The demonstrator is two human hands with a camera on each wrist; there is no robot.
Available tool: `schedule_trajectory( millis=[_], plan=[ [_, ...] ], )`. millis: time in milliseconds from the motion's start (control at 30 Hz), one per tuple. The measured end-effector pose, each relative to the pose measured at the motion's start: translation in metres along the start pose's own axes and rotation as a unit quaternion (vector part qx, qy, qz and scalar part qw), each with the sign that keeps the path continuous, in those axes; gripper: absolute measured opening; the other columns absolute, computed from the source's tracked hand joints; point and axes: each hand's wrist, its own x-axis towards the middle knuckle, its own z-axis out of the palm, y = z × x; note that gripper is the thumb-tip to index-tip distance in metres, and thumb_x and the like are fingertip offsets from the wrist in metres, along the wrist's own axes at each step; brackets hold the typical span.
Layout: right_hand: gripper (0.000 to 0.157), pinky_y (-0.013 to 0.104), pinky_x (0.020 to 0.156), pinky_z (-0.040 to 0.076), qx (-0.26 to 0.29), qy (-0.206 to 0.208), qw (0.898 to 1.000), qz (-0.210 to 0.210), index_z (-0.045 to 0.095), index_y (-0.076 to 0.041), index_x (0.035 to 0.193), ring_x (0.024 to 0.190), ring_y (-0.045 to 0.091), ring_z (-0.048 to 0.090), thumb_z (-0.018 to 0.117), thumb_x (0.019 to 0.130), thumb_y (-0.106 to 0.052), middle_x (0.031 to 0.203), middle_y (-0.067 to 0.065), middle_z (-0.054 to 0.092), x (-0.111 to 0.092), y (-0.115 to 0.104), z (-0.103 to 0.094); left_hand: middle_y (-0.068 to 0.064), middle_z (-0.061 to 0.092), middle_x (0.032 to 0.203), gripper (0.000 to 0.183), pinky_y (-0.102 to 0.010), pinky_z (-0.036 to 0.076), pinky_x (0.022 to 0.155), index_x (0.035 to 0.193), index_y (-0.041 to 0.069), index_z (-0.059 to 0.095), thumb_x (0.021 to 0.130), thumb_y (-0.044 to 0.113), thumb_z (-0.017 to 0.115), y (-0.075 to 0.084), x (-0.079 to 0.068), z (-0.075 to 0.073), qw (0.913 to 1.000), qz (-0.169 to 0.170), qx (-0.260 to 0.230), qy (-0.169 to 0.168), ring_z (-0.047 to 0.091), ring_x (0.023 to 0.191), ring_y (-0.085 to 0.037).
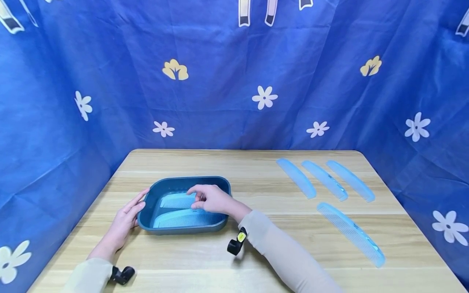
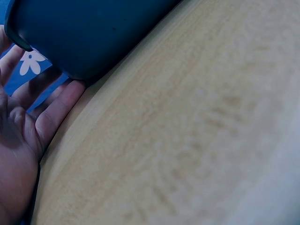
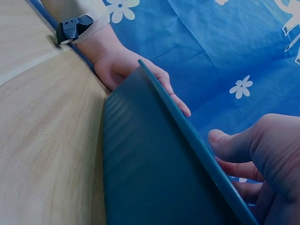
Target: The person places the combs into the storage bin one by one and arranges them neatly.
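Observation:
A dark teal plastic basin (image 1: 183, 231) stands on the left half of the table. Two light blue combs lie inside it: a rear comb (image 1: 174, 200) and a front comb (image 1: 176, 219). My right hand (image 1: 212, 199) reaches over the basin, loosely bent fingers pointing down above the combs, thumb and forefinger apart. In the right wrist view, the basin's wall hides the fingertips. My left hand (image 1: 126, 219) rests against the basin's left end with fairly straight fingers; in the left wrist view, its fingers (image 2: 61, 110) touch the outer wall low down.
On the table's right side, three light blue combs lie slanted at the back: a left one (image 1: 296, 178), a middle one (image 1: 324, 180) and a right one (image 1: 350, 180). Another comb (image 1: 351, 234) lies nearer the front. A blue flowered cloth (image 1: 220, 101) hangs behind the wooden table (image 1: 264, 179).

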Motion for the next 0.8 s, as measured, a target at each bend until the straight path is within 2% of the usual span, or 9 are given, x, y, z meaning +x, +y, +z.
schedule_trajectory(
  millis=[233, 500, 800],
  plan=[
    [0.038, 0.017, 0.063, 0.045, -0.003, 0.023, 1.0, -0.003, 0.058, -0.012, 0.124, 0.067, 0.003, 0.053, 0.067, 0.087, -0.017, 0.078, -0.008, 0.055, -0.003, 0.002, -0.004, 0.021, 0.052, 0.117, 0.049, -0.025, 0.053, 0.066, 0.146, 0.024, 0.032, 0.099, 0.026, 0.045, -0.001, 0.001, -0.001, 1.0, -0.004, 0.006, -0.001, 0.063, 0.089, -0.006],
    [0.035, 0.019, 0.056, 0.044, 0.031, 0.057, 0.998, -0.011, 0.059, -0.012, 0.121, 0.062, 0.006, 0.051, 0.066, 0.087, -0.013, 0.079, -0.005, 0.055, -0.008, 0.007, -0.012, 0.022, 0.05, 0.118, 0.049, -0.025, 0.053, 0.068, 0.146, 0.024, 0.031, 0.099, 0.027, 0.045, -0.001, 0.002, -0.001, 0.9999, -0.008, 0.007, -0.003, 0.063, 0.092, -0.005],
    [0.031, 0.02, 0.063, 0.046, 0.04, 0.146, 0.988, -0.033, 0.061, -0.008, 0.119, 0.07, 0.005, 0.053, 0.064, 0.089, -0.011, 0.081, -0.004, 0.056, -0.013, 0.017, -0.014, 0.02, 0.043, 0.126, 0.049, -0.024, 0.052, 0.07, 0.146, 0.026, 0.031, 0.099, 0.031, 0.045, 0.0, 0.001, -0.003, 0.9995, -0.017, 0.026, 0.002, 0.06, 0.096, -0.001]
  ],
)
